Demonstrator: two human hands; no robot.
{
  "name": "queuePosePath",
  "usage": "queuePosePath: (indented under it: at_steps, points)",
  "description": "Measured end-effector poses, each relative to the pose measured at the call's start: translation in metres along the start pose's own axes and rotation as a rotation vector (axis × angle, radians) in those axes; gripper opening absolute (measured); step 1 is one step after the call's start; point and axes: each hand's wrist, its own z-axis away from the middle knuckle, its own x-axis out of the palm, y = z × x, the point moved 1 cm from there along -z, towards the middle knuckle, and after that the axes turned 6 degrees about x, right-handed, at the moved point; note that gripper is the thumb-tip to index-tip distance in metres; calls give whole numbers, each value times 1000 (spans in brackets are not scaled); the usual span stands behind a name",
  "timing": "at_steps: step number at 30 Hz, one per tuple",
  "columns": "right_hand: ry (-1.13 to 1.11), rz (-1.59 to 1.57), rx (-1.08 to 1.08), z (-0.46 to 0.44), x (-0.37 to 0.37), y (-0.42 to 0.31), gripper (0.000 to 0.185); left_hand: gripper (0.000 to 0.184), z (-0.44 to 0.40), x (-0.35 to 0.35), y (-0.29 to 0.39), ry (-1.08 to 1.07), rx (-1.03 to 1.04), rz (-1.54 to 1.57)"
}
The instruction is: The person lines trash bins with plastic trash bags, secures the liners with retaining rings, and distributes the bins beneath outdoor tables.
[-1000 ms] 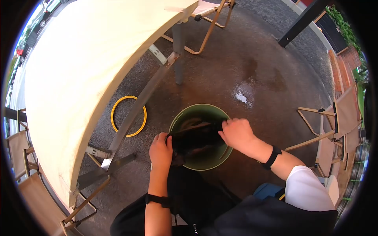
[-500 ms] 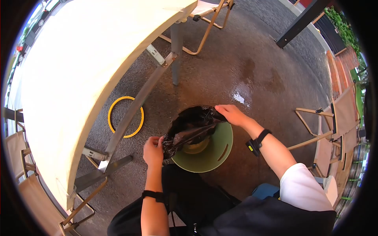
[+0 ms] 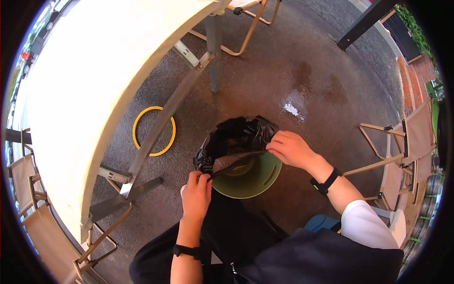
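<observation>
A green bin (image 3: 246, 185) with a slot handle stands on the floor in front of my knees. A black trash bag (image 3: 236, 130) lines its far part, folded over the far rim, and its near edge stretches across the opening. My left hand (image 3: 195, 191) pinches the bag's edge at the left side of the rim. On the right side, my right hand (image 3: 291, 150) grips the other end of that edge. The near inner wall of the bin shows uncovered below the bag.
A yellow ring (image 3: 154, 131) lies on the wet floor under a white-topped table (image 3: 85, 90) with metal legs. Folding chairs stand at left, at the back and at right (image 3: 418, 132). A dark post (image 3: 364, 26) rises at the far right.
Both hands have drawn the bag's near edge toward me, my left moving right and down, my right moving slightly right and down. The bag's mouth is wider, and its far edge now covers the far rim.
</observation>
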Motion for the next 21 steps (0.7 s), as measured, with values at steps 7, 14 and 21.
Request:
queuePosePath:
  at_steps: [7, 14, 21]
  points:
    - [-9, -63, -54, 59, -5, -2, 14, 17, 25, -15, 19, -193, 323, -21]
    - [155, -20, -30, 95, 24, 3, 18, 24, 34, -1, 14, -344, 422, -2]
    - [99, 29, -17, 120, 67, 21, 22, 27, 29, 5, 18, -501, 415, -30]
